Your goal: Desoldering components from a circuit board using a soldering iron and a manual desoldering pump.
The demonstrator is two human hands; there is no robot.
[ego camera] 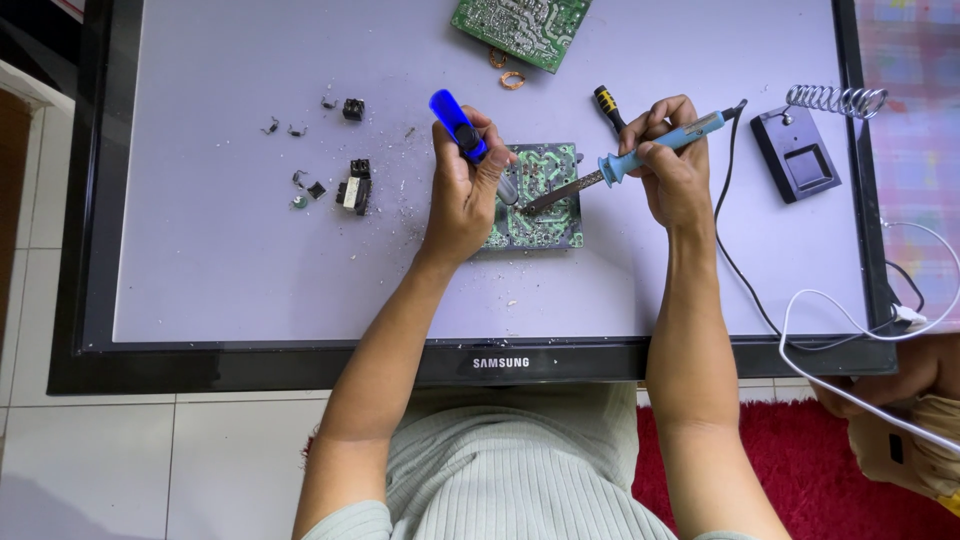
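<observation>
Partly hidden under the left hand [462, 195]: the left edge of the small green circuit board [540, 200], lying at centre frame on the pale surface of a flat screen [230, 250] laid face up. Cut off by the top edge: a second green circuit board [520, 25], with only its lower part in view. Too small to identify with certainty: the dark loose components [352, 188] and metal scraps scattered at upper left, and a little copper coil [512, 80] just below the second board. Hard to tell whether a black-and-yellow tool handle [608, 108] continued behind the right hand [672, 165] — only its upper end showed.

Left grip wrapped tight around a blue desoldering pump [458, 125], thumb on top, nozzle end angled down onto the board and mostly hidden by the fingers. Right grip closed pen-fashion on the blue handle of a soldering iron [650, 145], its tip resting on the board just beside the pump's nozzle. Cord trailing off toward the right edge. Iron stand [800, 150] with a spring holder at upper right, well apart from both hands. Along the lower right edge, another person's hand, only partly in frame.
</observation>
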